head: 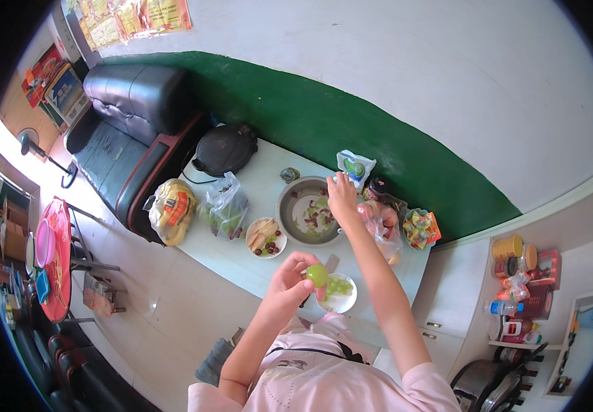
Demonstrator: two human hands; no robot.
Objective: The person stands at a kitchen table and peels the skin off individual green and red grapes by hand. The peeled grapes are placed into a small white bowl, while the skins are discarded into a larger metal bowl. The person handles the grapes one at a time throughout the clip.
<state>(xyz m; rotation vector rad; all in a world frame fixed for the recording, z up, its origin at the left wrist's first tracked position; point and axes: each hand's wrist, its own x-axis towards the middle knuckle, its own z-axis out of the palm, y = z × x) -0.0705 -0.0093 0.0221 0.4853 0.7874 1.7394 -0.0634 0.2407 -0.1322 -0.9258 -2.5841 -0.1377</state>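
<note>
Between the thumb and fingers of my left hand [296, 278] is a green grape [317, 276], held above a white plate [352, 301] of green grapes. My right hand [342, 193] reaches over the right rim of a steel basin [282, 216], close to a white-and-green packet [357, 167]; whether its fingers hold anything is unclear. Pale green and dark red scraps [314, 213] lie in the basin. Left of my left hand, a second plate [255, 251] carries pale slices [262, 233] with red and green grapes. A knife blade [332, 261] lies partly hidden near my left hand.
The white table [234, 268] also bears a bag of grapes [227, 211], a yellow bag [174, 211], a black electric appliance [226, 149], a glass jar [290, 175], bagged red fruit [381, 221] and wrapped sweets [420, 229]. A black sofa [121, 139] stands beyond its left end.
</note>
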